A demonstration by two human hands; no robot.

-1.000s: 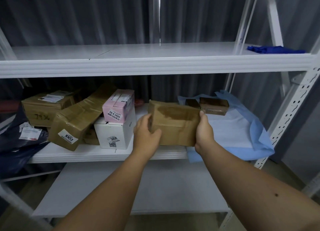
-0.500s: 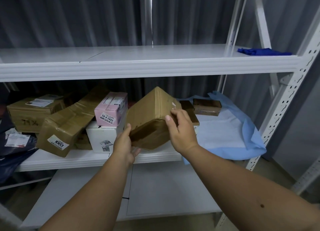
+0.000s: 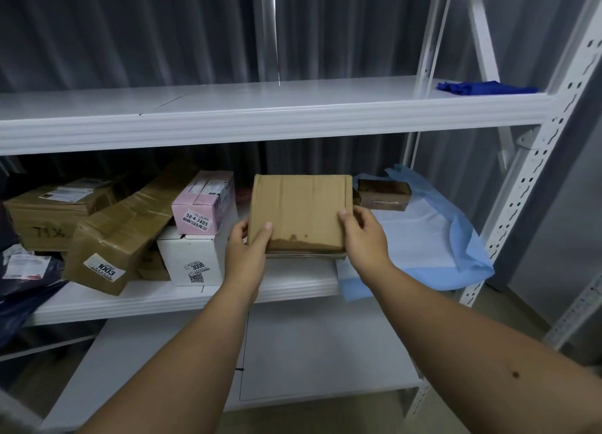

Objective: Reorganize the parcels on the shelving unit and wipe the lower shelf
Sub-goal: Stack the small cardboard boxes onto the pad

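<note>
Both hands hold the flat brown parcel (image 3: 301,214) at centre frame: left hand (image 3: 248,248) pinching its lower left corner, thumb on the top face; right hand (image 3: 365,235) curled round the lower right corner; each grip is closed on the parcel. Going left to right along the middle shelf (image 3: 182,298): a brown box (image 3: 45,217) at far left; a long taped parcel (image 3: 120,235) leaning across; a pink box (image 3: 203,202) atop a white box (image 3: 195,259); then the held parcel, level and seemingly just over the shelf edge; a small dark parcel (image 3: 382,194) on a blue sheet (image 3: 456,238) at right. A blue cloth (image 3: 485,87) lies upper right. To place it well, I judge: keep it level, slide it squarely beside the white box, and let go only once it sits flat.
</note>
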